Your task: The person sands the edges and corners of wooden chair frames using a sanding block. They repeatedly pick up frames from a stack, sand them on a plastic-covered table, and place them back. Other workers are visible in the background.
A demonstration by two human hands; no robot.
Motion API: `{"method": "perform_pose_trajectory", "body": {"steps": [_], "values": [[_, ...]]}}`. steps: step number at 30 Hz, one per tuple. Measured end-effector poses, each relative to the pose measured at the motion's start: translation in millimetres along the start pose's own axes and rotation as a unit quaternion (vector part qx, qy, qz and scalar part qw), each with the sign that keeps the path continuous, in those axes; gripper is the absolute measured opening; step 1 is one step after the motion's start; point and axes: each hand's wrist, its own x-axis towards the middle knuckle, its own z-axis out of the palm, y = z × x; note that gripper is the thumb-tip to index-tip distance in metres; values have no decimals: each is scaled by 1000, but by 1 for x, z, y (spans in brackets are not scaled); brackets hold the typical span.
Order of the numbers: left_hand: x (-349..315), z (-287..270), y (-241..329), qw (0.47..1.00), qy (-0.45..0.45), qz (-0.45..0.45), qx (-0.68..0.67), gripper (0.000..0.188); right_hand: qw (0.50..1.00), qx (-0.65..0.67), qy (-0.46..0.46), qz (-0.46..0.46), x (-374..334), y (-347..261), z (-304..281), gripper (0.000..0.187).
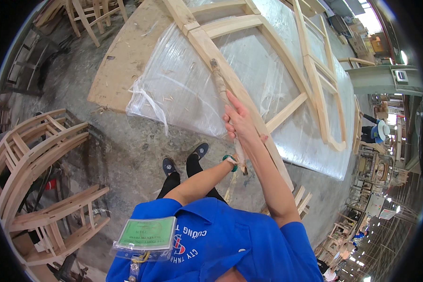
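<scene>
My right hand (240,121) is closed round a long, thin, beige stick (220,84) with a worn, wrapped-looking surface and a dark far tip. The stick lies along the side of a pale wooden chair-like frame (230,75), close against its long rail. Its lower end (244,169) sticks out below my right hand, beside my left wrist. My left forearm (204,181), with a green beaded bracelet (230,159), reaches in under the right one. Most of my left hand is hidden behind my right wrist; a fingertip (264,138) shows past it, near the rail.
The frame rests on a plastic-wrapped table (188,101) with a brown board (122,61) at its left. Another wooden frame (322,94) stands at the right. Curved frames (37,155) are stacked on the left. A person in blue (376,131) is far right, near a green beam (373,80).
</scene>
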Motion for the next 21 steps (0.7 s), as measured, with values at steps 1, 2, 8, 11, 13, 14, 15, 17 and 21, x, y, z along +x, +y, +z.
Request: {"method": "perform_pose_trajectory", "body": {"steps": [1,2,8,11,13,14,15,17,21], "values": [[-3,-2,-2,1000,3,-3,4,35,1000,-8,0,-13,6,3,-3,55],[-7,-1,-4,1000,2,-5,8,35,999,-36,4,-28,8,8,-9,55],[-2,7,2,999,-1,0,35,34,993,-98,13,-61,5,7,-22,54],[3,5,14,998,13,24,62,34,997,-70,-9,-41,-17,3,-26,54],[-1,-5,21,992,32,33,118,34,999,-43,-12,-24,-54,-2,-34,55],[-5,-10,26,982,28,10,184,34,999,-23,-6,-24,-75,-2,-46,55],[-7,-12,36,968,8,-18,250,34,999,-4,35,-32,-96,3,-63,53],[-12,-29,71,948,11,-92,304,33,992,12,115,-39,-129,17,-93,51],[4,-99,169,776,307,88,544,34,974,-7,227,-16,-154,48,-137,52]]}}
